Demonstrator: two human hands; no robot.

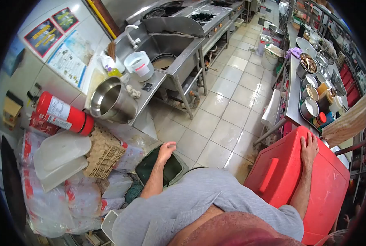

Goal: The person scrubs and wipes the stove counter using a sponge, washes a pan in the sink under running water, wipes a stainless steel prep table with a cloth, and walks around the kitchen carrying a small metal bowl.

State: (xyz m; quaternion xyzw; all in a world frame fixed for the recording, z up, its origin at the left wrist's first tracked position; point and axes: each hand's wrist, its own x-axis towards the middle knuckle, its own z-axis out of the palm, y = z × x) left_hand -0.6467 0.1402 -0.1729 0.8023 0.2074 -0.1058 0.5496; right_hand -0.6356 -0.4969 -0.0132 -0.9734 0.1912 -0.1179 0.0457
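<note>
My right hand (309, 147) lies flat on top of a large red box (269, 164) that looks like an ice chest, its fingers stretched out. My left hand (166, 151) hangs in the air over a dark green bin (172, 167), fingers loosely extended, and I see nothing in it. To the left of the bin stands a stack of egg trays (105, 151). Above the bin, on the steel counter's end, sits a big steel pot (113, 100).
A sink (166, 41) and stoves (207, 18) line the left side. A steel table (293, 78) with bowls and containers runs along the right. Tiled floor (220, 106) lies between. A fire extinguisher (64, 114) and plastic-wrapped packs (84, 197) are at the left.
</note>
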